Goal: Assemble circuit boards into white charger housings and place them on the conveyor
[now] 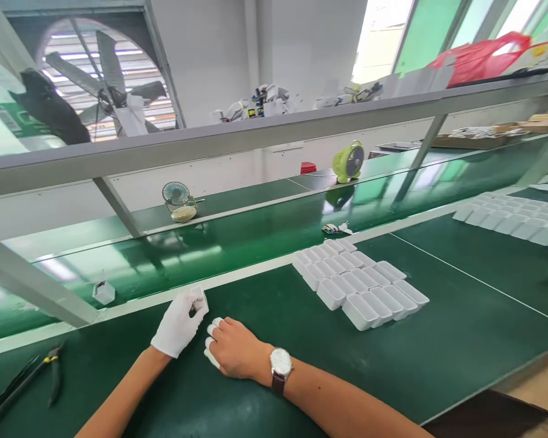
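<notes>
- Small white part (198,299), lower left of centre on the table (301,365), pinched in the gloved left hand (179,325).
- Looks light, rigid plastic; best held by its edges.
- Right hand (235,351) rests curled, holding nothing.

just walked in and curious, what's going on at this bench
A person sits at a green workbench. The left hand, in a white glove, pinches a small white part near the bench's far edge. The right hand, with white finger cots and a wristwatch, rests beside it. A block of white trays lies to the right, pliers to the left.
</notes>
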The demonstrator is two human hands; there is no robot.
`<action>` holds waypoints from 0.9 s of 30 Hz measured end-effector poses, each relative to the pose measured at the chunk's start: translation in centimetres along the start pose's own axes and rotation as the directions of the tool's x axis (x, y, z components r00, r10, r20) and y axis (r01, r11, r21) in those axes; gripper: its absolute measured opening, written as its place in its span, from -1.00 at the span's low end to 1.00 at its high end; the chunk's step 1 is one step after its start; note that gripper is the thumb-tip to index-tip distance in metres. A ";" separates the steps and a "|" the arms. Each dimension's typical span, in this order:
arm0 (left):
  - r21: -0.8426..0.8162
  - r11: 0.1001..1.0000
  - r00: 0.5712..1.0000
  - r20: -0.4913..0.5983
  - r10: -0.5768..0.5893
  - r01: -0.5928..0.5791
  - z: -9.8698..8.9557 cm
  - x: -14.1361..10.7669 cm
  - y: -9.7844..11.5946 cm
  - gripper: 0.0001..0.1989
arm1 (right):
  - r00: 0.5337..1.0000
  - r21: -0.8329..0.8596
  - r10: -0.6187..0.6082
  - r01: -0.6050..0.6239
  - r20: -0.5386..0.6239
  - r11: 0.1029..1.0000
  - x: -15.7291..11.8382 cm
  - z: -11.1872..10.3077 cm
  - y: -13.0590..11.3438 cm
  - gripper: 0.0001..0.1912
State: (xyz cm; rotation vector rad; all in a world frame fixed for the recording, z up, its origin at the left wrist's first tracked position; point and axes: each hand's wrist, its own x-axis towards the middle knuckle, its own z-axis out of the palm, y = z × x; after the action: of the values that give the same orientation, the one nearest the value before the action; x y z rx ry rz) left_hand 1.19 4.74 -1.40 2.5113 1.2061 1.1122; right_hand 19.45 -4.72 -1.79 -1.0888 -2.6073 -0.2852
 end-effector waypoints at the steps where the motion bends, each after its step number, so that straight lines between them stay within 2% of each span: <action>1: 0.008 1.000 1.000 -0.002 -0.012 0.012 0.0 -0.4 -0.3 -0.76 | 1.000 0.007 -0.004 0.004 0.002 1.000 0.0 0.1 0.1 -0.86; 4: 0.037 0.992 0.992 -0.052 -0.116 0.118 -0.1 -0.7 -0.8 -0.48 | 1.000 0.032 -0.010 0.009 0.007 0.999 -0.1 0.3 0.2 -0.89; 6: 0.029 0.978 0.976 -0.077 -0.203 0.205 0.0 -0.4 -0.9 -0.39 | 1.000 0.048 0.003 -0.003 0.005 0.999 -0.2 0.6 0.2 -0.90; 10: -0.126 0.949 0.957 0.028 -0.288 0.289 0.6 0.0 -1.0 -0.54 | 0.999 0.097 0.033 -0.031 -0.017 0.995 -0.6 1.0 0.2 -0.89; 13: -0.231 0.898 0.927 0.097 -0.362 0.375 0.9 -0.1 -0.8 -0.58 | 0.991 0.232 0.072 -0.045 -0.111 0.972 -1.0 1.4 0.3 -0.82; 17: -0.268 0.857 0.898 0.139 -0.418 0.440 1.0 0.1 -0.5 -0.59 | 0.968 0.370 0.137 -0.051 -0.210 0.928 -1.4 1.6 0.3 -0.79; 23: -0.299 0.807 0.860 0.198 -0.470 0.510 0.9 0.2 -0.2 -0.54 | 0.968 0.405 0.162 -0.073 -0.190 0.911 -1.3 1.2 0.2 -0.80; 27: -0.291 0.822 0.871 0.198 -0.450 0.490 0.9 0.1 0.0 -0.47 | 0.976 0.407 0.134 -0.054 -0.172 0.912 -1.4 1.0 0.4 -0.79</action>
State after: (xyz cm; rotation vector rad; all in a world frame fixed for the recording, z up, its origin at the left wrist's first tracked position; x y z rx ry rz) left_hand 1.80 4.98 -1.99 1.8542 1.3680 0.9241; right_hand 20.43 -5.08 -3.14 -0.9791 -2.2894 0.1548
